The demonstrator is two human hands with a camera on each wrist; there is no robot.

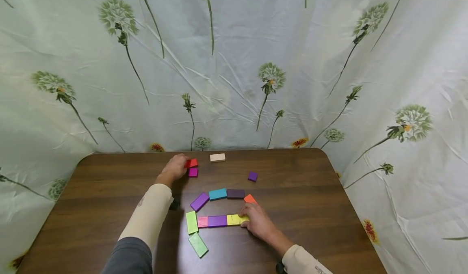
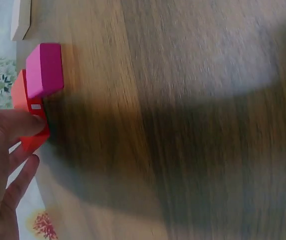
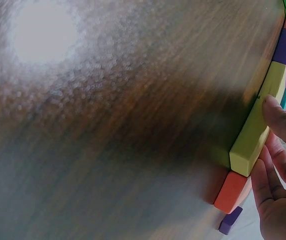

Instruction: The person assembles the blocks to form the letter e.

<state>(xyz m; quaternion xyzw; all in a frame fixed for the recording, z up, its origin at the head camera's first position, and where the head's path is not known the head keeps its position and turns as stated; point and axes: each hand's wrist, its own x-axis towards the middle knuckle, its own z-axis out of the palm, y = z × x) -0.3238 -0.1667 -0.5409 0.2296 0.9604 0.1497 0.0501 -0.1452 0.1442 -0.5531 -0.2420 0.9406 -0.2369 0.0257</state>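
At the far left of the table, my left hand (image 1: 174, 169) pinches a red block (image 2: 32, 105), with the thumb on its near face and fingers behind it. A magenta block (image 2: 45, 70) lies close against the red one. My right hand (image 1: 258, 221) grips a yellow block (image 3: 248, 137) at the right end of a straight row, thumb on its near side. Leftward along that row run another yellow block (image 1: 232, 220), a purple block (image 1: 217, 221) and a pink block (image 1: 202, 222). Just beyond the right hand, an orange block (image 1: 250, 199) is partly covered by it.
Above the row curve a violet block (image 1: 199, 201), a teal block (image 1: 217, 194) and a dark purple block (image 1: 235, 194). A lime block (image 1: 191, 222) and a green block (image 1: 198, 244) lie left. Farther back are a cream block (image 1: 217, 158) and a small purple block (image 1: 252, 176).
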